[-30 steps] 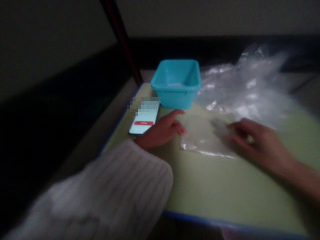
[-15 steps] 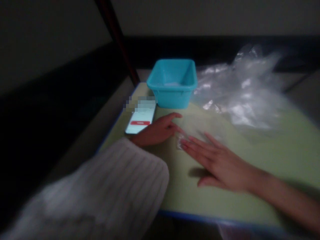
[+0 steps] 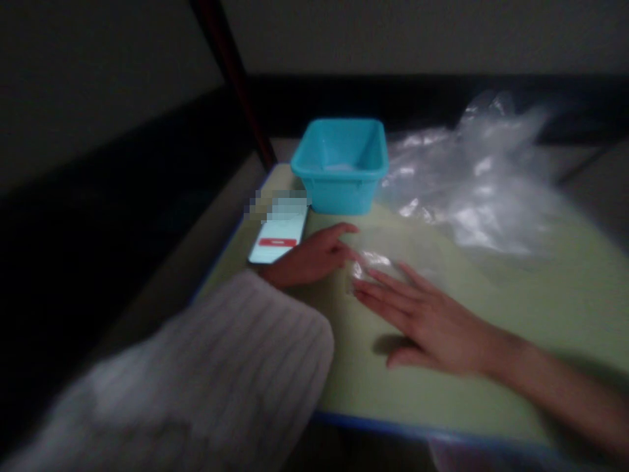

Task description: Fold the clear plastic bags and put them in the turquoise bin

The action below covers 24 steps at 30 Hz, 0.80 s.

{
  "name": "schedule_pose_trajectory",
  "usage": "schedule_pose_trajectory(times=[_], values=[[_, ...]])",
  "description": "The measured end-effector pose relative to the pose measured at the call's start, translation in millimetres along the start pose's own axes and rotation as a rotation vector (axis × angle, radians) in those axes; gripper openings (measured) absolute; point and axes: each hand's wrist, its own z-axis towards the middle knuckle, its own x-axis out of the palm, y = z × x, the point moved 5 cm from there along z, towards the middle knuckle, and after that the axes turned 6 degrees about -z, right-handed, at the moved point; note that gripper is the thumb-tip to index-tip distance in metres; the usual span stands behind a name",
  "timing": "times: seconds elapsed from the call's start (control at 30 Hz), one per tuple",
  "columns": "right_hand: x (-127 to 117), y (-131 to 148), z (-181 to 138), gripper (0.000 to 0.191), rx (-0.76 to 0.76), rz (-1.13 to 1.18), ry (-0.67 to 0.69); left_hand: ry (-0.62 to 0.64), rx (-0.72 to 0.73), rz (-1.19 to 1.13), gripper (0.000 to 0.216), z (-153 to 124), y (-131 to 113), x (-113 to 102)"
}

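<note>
A small clear plastic bag lies flat on the pale green table. My right hand rests flat on it, palm down, fingers straight and pointing left. My left hand, in a white ribbed sleeve, touches the bag's left edge with its fingertips, the index finger stretched out. The picture is dim and blurred, so the bag's outline is hard to follow.
A turquoise plastic tub stands behind the hands. A lit phone lies to its left near the table's edge. A heap of clear plastic bags fills the back right. A dark red post rises at the back left.
My right hand has moved left across the bag and flattened on it, fingers now meeting my left fingertips. My left hand has barely moved.
</note>
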Motion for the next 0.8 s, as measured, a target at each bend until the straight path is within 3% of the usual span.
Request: schedule_pose_trajectory(times=[0.2, 0.53, 0.8], values=[[-4.2, 5.6, 7.2, 0.084, -0.039, 0.044, 0.011, -0.006, 0.008, 0.005, 0.044, 0.2, 0.9, 0.8], [1.5, 6.4, 5.6, 0.077, -0.059, 0.084, 0.050, 0.023, 0.045, -0.050, 0.042, 1.9, 4.1, 2.6], [2.6, -0.3, 0.5, 0.067, 0.012, 0.022, -0.071, 0.082, -0.041, -0.242, 0.043, 2.3, 4.1, 3.9]])
